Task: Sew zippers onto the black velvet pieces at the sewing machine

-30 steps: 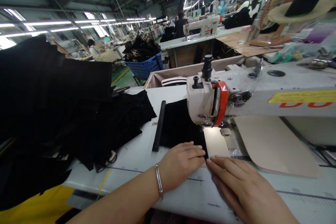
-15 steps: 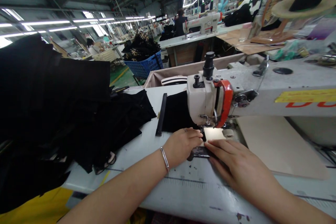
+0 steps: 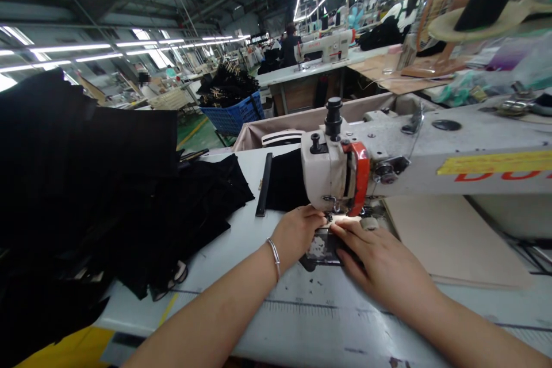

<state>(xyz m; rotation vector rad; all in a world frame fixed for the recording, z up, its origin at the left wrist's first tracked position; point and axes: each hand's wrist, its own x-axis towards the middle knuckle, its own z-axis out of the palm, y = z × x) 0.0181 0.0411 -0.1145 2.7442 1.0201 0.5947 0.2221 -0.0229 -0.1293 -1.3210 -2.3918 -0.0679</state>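
Feeding black cloth (image 3: pixel 284 184) farther under the sewing machine (image 3: pixel 332 175): left hand (image 3: pixel 297 233), right hand (image 3: pixel 379 261) (both flat, now nearer the needle).

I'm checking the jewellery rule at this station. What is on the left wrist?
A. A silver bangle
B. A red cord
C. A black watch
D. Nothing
A: a thin silver bangle circles the wrist just behind the left hand, which rests on the black fabric at the sewing machine.
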